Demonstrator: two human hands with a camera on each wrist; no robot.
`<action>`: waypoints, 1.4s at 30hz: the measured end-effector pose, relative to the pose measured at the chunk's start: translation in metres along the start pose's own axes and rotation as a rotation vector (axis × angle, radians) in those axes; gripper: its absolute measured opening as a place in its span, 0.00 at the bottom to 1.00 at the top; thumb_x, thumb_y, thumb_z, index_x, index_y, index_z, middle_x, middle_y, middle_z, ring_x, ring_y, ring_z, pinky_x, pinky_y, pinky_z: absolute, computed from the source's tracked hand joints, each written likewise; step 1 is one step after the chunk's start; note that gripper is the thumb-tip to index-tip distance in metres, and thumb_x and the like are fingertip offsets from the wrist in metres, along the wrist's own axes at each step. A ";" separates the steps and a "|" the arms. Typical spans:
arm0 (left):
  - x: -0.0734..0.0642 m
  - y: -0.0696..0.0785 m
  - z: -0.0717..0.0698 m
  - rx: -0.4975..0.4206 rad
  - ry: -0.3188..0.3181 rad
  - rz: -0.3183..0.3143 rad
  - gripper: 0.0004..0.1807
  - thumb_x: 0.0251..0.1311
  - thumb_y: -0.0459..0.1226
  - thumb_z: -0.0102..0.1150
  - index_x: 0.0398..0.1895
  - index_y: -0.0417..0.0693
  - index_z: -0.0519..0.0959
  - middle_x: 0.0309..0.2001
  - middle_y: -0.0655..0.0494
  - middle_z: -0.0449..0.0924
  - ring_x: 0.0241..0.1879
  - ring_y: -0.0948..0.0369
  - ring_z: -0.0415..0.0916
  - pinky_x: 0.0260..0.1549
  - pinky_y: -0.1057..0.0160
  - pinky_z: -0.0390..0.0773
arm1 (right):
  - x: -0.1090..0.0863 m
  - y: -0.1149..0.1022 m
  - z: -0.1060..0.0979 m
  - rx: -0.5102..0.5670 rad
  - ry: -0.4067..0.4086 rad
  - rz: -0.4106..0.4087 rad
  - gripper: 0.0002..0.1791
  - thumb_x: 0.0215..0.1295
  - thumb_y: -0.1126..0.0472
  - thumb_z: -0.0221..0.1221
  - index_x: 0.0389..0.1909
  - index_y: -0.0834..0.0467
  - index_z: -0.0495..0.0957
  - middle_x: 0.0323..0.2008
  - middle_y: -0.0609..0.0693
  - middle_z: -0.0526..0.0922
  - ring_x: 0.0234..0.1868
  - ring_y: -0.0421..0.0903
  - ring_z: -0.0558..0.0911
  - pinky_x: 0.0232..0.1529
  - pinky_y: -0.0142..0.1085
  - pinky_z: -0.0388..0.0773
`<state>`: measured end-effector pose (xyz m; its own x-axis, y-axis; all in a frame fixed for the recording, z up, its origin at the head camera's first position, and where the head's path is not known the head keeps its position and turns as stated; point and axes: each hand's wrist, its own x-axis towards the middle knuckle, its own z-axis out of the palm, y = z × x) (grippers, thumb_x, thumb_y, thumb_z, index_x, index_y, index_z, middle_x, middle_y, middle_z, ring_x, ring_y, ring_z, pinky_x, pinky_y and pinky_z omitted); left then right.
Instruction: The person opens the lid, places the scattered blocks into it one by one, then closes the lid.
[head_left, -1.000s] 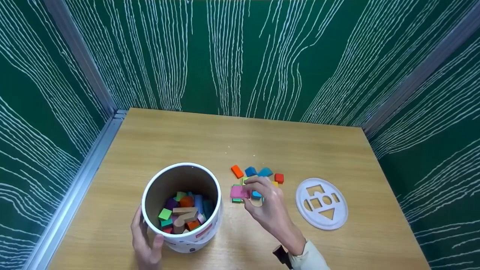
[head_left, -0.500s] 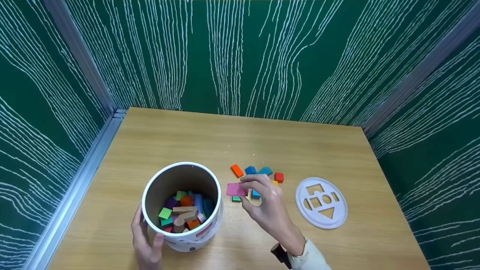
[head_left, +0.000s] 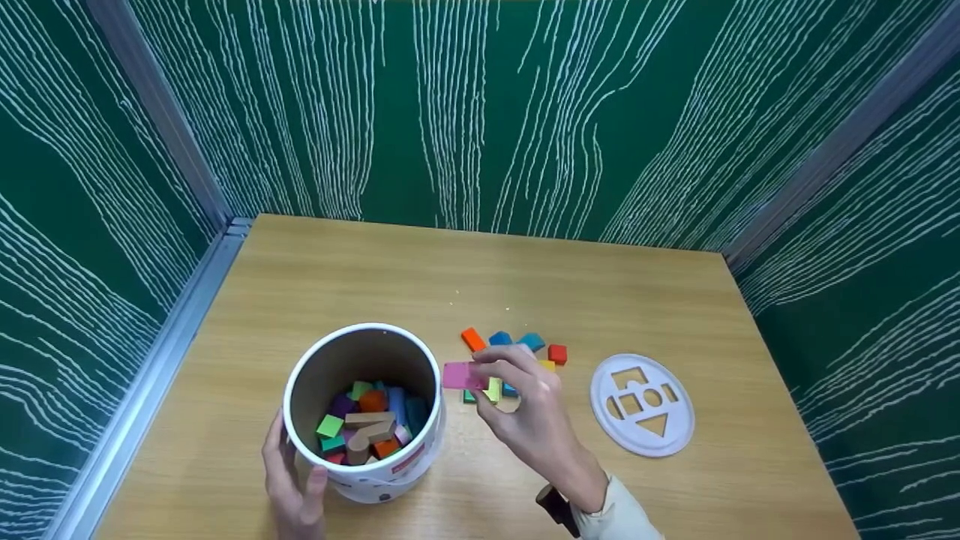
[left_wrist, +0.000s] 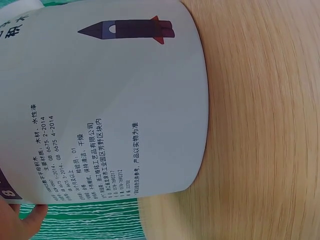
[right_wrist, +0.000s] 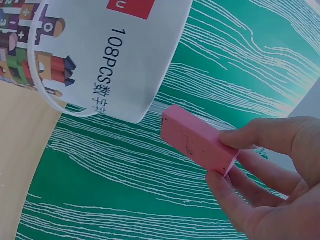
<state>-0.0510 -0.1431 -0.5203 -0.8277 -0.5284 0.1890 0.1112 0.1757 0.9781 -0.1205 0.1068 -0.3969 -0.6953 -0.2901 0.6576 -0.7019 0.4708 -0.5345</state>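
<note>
A pink rectangular block (head_left: pixel 456 375) is pinched by its right end between the thumb and fingers of my right hand (head_left: pixel 534 420). It hangs in the air just right of the bucket's rim; the right wrist view shows the block (right_wrist: pixel 192 137) apart from the bucket wall (right_wrist: pixel 145 55). The white bucket (head_left: pixel 424 457) stands uncovered, with several coloured and plain wooden blocks (head_left: pixel 371 420) inside. Against its left side my left hand (head_left: pixel 294 495) holds it, thumb near the front rim. In the left wrist view only fingertips (left_wrist: pixel 35 217) show beside the printed bucket wall (left_wrist: pixel 145 85).
Several loose blocks lie behind and below my right hand, among them an orange one (head_left: pixel 473 340), a blue one (head_left: pixel 500 338) and a red one (head_left: pixel 557 355). Farther right lies a white round lid (head_left: pixel 637 446) with shape cut-outs. Green, white-lined walls (head_left: pixel 525 150) enclose the table (head_left: pixel 360 262).
My right hand has lifted the pink block from among the loose blocks and moved it left, close to the bucket's rim. The left hand and the bucket have stayed in place.
</note>
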 end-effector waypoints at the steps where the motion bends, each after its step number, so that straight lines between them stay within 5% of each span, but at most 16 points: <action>1: 0.000 0.000 0.000 0.000 0.000 0.001 0.36 0.57 0.37 0.54 0.71 0.53 0.56 0.69 0.59 0.57 0.66 0.60 0.54 0.67 0.53 0.53 | 0.001 -0.001 0.000 0.007 0.004 -0.009 0.15 0.41 0.75 0.70 0.33 0.60 0.84 0.42 0.47 0.81 0.44 0.44 0.77 0.44 0.35 0.79; 8: 0.000 -0.002 -0.001 0.006 -0.004 0.034 0.36 0.57 0.37 0.53 0.71 0.54 0.56 0.69 0.57 0.57 0.67 0.60 0.54 0.67 0.59 0.54 | 0.005 -0.007 0.004 0.036 -0.004 -0.018 0.15 0.42 0.75 0.69 0.33 0.60 0.84 0.42 0.47 0.81 0.45 0.44 0.77 0.42 0.34 0.80; 15: 0.002 -0.011 -0.002 -0.055 -0.018 0.139 0.36 0.56 0.33 0.51 0.71 0.47 0.56 0.68 0.48 0.58 0.66 0.59 0.56 0.66 0.63 0.55 | 0.007 -0.013 0.009 0.040 -0.037 -0.002 0.14 0.43 0.73 0.71 0.33 0.59 0.84 0.42 0.47 0.81 0.45 0.43 0.76 0.41 0.32 0.80; 42: 0.002 -0.011 -0.002 -0.072 -0.015 0.148 0.37 0.54 0.34 0.52 0.71 0.50 0.58 0.68 0.53 0.60 0.67 0.57 0.55 0.65 0.62 0.56 | 0.015 -0.018 0.037 0.000 -0.327 0.138 0.11 0.51 0.69 0.67 0.38 0.59 0.85 0.45 0.49 0.80 0.48 0.44 0.76 0.47 0.30 0.77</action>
<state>-0.0527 -0.1473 -0.5305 -0.8071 -0.4888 0.3311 0.2716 0.1905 0.9434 -0.1244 0.0632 -0.3973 -0.7961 -0.4756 0.3743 -0.5981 0.5238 -0.6065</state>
